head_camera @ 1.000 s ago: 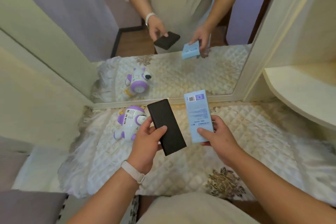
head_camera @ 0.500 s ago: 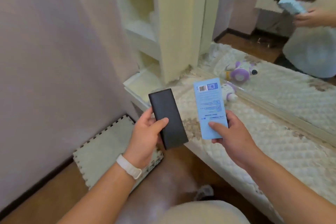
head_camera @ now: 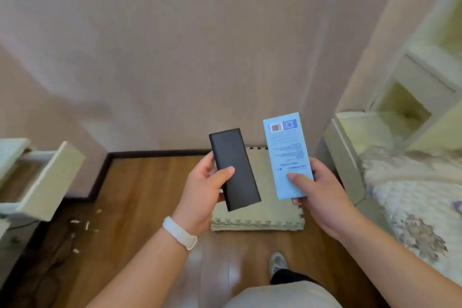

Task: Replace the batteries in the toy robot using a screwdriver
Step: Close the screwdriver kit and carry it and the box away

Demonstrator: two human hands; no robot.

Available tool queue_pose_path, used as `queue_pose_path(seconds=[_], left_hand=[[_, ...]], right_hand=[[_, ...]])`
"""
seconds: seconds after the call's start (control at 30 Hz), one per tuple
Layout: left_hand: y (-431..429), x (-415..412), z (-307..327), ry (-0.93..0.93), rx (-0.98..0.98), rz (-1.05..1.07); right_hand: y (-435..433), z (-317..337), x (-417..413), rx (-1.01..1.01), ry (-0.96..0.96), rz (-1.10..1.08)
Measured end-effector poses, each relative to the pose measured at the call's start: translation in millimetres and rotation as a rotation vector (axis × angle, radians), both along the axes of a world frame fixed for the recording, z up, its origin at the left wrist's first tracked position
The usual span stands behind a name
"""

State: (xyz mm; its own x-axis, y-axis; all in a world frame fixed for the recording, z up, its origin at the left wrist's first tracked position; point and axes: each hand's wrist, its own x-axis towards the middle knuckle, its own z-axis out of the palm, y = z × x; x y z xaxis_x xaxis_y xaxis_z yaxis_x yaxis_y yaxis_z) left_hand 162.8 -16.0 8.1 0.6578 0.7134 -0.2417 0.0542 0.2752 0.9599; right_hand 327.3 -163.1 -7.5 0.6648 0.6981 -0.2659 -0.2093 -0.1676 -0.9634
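Over the mat [head_camera: 257, 217], our left hand [head_camera: 200, 197] grips the case [head_camera: 235, 169], right hand [head_camera: 317, 192] pinches the box [head_camera: 287, 152]; low thumb-holds risk a drop.

flat case [head_camera: 235, 169]: matte black, plain
carton [head_camera: 287, 157]: light blue, dark blue print, black-and-white barcode, blue QR square
wristband [head_camera: 178, 232]: white
wall [head_camera: 175, 45]: dusty pink-mauve, plain
floor [head_camera: 140, 195]: glossy reddish-brown, wood grain
skirting board [head_camera: 155, 152]: dark brown
foam mat [head_camera: 257, 217]: pale grey-beige, jigsaw-toothed edge
drawer [head_camera: 47, 180]: cream front, brown inside
quilted cover [head_camera: 405, 190]: white, diamond stitching, brown-mauve flower motif
shelf unit [head_camera: 425, 77]: cream, yellowish in recesses
shoe [head_camera: 277, 264]: grey-white
trousers [head_camera: 282, 295]: beige
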Motion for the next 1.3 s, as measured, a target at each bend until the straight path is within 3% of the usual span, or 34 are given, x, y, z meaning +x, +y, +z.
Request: queue_pose_path(seconds=[0.27,0.77,1.0,1.3], left_hand=[[57.9,-60.8,-10.7,0.042,-0.034,0.35],[178.7,-75.9,-7.2,0.146,-0.024,0.866],[210.2,-133.2,-6.5,0.171,-0.009,1.076],[290.5,-222.3,-36.2,0.084,-0.085,1.181]], right_hand=[[122.2,-3.4,-24.9,0.006,0.045,0.284],[340.1,-21.5,-18.7,-0.022,0.069,0.744],[409.6,-21.6,-71.8,-0.017,0.046,1.0],[504.1,-37.4,-173.9,-0.081,0.016,1.06]])
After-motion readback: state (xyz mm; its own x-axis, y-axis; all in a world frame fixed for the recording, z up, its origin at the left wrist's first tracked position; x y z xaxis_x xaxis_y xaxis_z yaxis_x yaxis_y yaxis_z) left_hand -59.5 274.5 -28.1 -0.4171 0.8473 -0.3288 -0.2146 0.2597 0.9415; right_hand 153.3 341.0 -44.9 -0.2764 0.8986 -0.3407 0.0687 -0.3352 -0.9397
